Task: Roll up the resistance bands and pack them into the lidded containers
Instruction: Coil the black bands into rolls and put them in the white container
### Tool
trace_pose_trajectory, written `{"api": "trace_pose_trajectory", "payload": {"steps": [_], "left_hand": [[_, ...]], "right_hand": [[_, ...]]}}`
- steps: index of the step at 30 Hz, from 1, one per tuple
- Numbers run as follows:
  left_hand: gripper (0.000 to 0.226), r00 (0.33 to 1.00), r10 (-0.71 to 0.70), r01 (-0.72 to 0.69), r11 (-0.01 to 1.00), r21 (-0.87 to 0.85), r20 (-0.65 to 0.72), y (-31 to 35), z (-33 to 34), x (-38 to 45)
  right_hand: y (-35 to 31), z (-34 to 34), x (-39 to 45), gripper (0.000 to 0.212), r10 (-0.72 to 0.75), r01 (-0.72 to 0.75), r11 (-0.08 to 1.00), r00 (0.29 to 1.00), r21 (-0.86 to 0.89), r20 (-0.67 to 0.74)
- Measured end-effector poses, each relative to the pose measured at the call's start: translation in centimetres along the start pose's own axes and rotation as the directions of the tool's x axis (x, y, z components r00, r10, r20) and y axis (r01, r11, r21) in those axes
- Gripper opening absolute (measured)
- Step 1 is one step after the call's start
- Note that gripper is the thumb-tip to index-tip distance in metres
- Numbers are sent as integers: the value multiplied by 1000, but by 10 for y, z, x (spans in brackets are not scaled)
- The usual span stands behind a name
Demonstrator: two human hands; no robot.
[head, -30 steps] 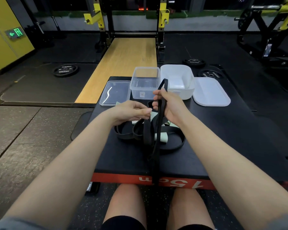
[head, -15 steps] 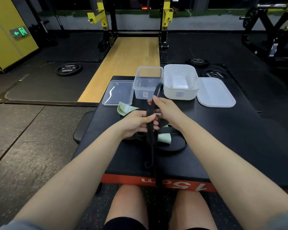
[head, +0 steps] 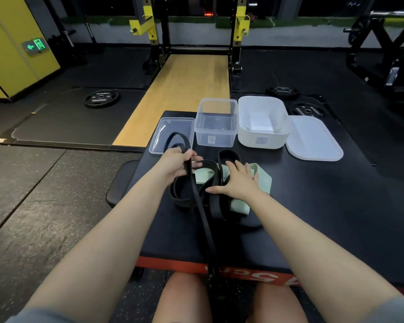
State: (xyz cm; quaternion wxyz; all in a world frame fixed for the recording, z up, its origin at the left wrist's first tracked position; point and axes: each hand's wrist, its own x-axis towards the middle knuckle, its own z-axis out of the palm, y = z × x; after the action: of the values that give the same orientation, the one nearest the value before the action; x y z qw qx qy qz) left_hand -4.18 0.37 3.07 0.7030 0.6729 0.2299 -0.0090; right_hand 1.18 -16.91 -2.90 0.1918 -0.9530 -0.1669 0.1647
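My left hand (head: 176, 163) grips a long black resistance band (head: 202, 217) near its top loop; the band runs down over the black platform (head: 324, 206) and off its front edge between my knees. My right hand (head: 239, 180) lies with spread fingers on a pile of black bands (head: 216, 197) and pale green bands (head: 263, 180). Behind the pile stand an open clear container (head: 216, 123) and an open white container (head: 262, 123). The clear lid (head: 170, 134) lies left of them, the white lid (head: 312, 138) to the right.
The platform has a red front edge (head: 242, 271). Weight plates (head: 102, 98) lie on the dark rubber floor at left and behind the white container. A wooden lifting strip (head: 184, 89) and a squat rack (head: 191, 26) stand beyond.
My right hand let go of the long black band and dropped flat onto the pile. My left hand took the band and carried its top loop to the left, over the clear lid.
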Motion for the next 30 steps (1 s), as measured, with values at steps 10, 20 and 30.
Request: {"api": "trace_pose_trajectory", "payload": {"steps": [10,20,30], "left_hand": [[17,966,-209,239,946,219,-153,-44,-7,30],[22,958,-278,287,942,172,-75,-43,22,40],[17,964,-260,260,966,8,52,-41,58,35]], "right_hand": [[53,-11,12,84,442,-338,868,860,365,-254],[46,-14,26,79,318,-298,759,945,578,69],[36,-10,21,77,217,-240,691,969,682,121]]}}
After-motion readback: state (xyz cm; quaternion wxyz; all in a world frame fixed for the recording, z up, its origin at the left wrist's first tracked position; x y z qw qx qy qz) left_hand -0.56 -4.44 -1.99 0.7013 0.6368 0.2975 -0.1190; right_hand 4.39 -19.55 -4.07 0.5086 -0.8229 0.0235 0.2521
